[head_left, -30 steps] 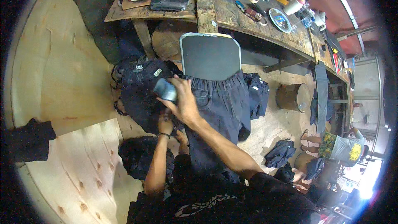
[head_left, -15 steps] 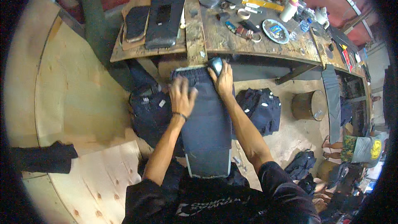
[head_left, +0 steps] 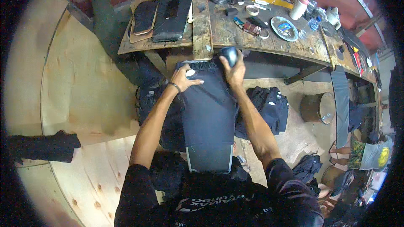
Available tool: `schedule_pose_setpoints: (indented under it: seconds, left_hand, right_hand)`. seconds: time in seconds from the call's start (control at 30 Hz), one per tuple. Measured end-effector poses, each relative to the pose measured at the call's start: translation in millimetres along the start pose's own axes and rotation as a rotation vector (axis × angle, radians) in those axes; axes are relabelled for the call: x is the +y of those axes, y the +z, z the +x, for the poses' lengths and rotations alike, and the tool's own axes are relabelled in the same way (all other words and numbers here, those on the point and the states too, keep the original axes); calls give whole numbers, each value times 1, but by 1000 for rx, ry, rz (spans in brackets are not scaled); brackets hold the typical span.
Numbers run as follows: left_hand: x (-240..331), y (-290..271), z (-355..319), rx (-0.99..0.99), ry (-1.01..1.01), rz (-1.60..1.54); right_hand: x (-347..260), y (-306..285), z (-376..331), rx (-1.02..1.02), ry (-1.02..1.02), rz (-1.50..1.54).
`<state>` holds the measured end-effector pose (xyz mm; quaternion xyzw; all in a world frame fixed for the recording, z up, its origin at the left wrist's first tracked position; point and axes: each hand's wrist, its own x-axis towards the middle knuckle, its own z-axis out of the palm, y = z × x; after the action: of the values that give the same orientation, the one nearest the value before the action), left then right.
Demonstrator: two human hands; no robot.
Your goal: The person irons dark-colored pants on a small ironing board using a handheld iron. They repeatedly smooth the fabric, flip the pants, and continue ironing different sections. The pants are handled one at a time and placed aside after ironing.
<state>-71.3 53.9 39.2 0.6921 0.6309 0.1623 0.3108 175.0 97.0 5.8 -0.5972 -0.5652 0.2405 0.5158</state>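
Observation:
A dark garment (head_left: 208,109) with a gathered elastic waistband (head_left: 204,65) is stretched over a narrow board (head_left: 210,158), which juts from the bench toward me. My left hand (head_left: 182,79) rests at the garment's left edge just below the waistband, thumb spread from the fingers. Between thumb and fingers a white oval sticker (head_left: 191,72) shows against the cloth. At the far right corner, my right hand (head_left: 235,70) grips a dark, rounded, shiny object (head_left: 229,55); its exact kind I cannot make out.
The wooden bench (head_left: 227,38) ahead carries black padded panels (head_left: 174,12), tape rolls, a plate (head_left: 284,28) and a white bottle (head_left: 299,7). Dark garments (head_left: 266,109) lie on both sides of the board. A round drum (head_left: 316,107) and another person (head_left: 370,155) are at the right.
My left hand has settled at the garment's left edge, where the white oval sticker now shows. My right hand has lifted and turned the rounded object slightly. The view has shifted a little.

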Motion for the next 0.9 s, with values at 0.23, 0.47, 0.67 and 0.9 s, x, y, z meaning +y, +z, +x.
schedule_pose_setpoints:
  seconds: [0.23, 0.47, 0.67, 0.9]
  left_hand:
    - [17, 40, -3, 380, -15, 361]
    - [-6, 38, 38, 322, -148, 236]
    - [3, 31, 46, 235, -220, 277]
    - [2, 34, 45, 235, -228, 288]
  right_hand:
    - [-67, -69, -158, -968, -433, -251]
    - [-75, -12, -134, -852, -451, -391]
    - [-64, -49, -161, -1274, -396, -230]
    - [-31, -65, -175, -1173, -304, -221]
